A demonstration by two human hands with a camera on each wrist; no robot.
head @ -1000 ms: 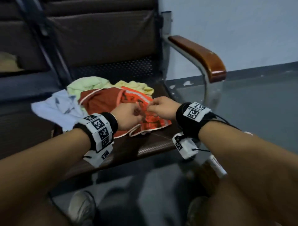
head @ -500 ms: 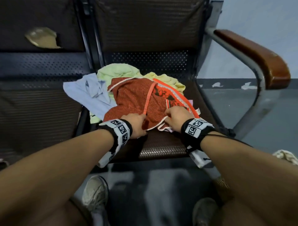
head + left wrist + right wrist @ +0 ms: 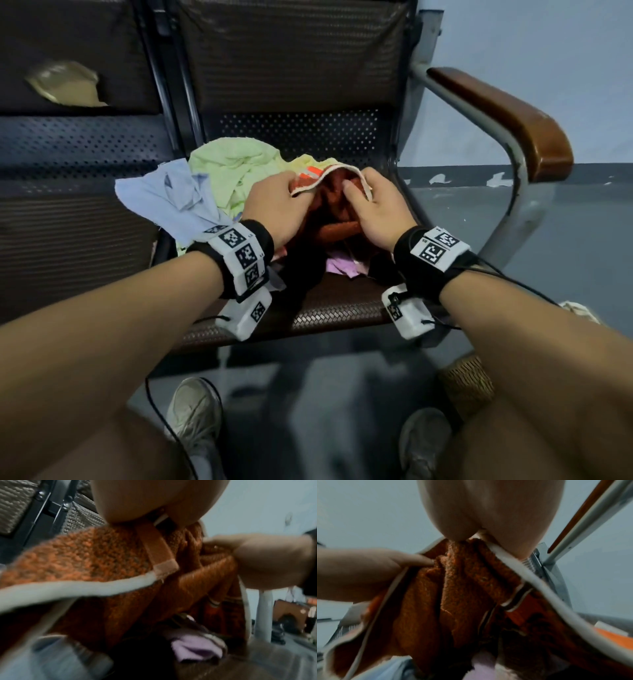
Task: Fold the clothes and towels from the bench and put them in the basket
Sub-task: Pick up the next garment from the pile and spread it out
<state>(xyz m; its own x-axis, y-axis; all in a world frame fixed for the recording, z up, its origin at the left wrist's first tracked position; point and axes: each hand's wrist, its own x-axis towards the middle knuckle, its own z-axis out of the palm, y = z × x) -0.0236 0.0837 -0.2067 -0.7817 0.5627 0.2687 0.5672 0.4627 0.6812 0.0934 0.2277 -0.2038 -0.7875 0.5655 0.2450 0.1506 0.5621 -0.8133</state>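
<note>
A person's 2 hands lift an orange towel (image 3: 337, 209) off the pile of laundry on a brown woven bench (image 3: 342, 308). The left hand (image 3: 275, 209) pinches the towel's cream-trimmed top edge with curled fingers, while the right hand (image 3: 375, 209) grips the same edge just beside it, thumb tucked into the terry folds. Between them the trim arches upward, and the rest of the towel hangs bunched down toward the seat. In the left wrist view the towel (image 3: 96, 561) drapes from the left hand (image 3: 154, 500) with its white hem sweeping across the frame, and the right hand (image 3: 267, 561) is clamped on the cloth opposite. The right wrist view shows the towel (image 3: 462, 595) gathered below the right hand (image 3: 491, 507), with the left hand (image 3: 359, 572) holding the hem beside it. Behind the towel on the bench lie a pale green towel (image 3: 233, 164) and a light blue shirt (image 3: 171, 198); under it peeks a lilac cloth (image 3: 342, 267). A woven basket (image 3: 467, 383) stands on the floor below the bench's front edge, partly hidden by the right forearm.
</note>
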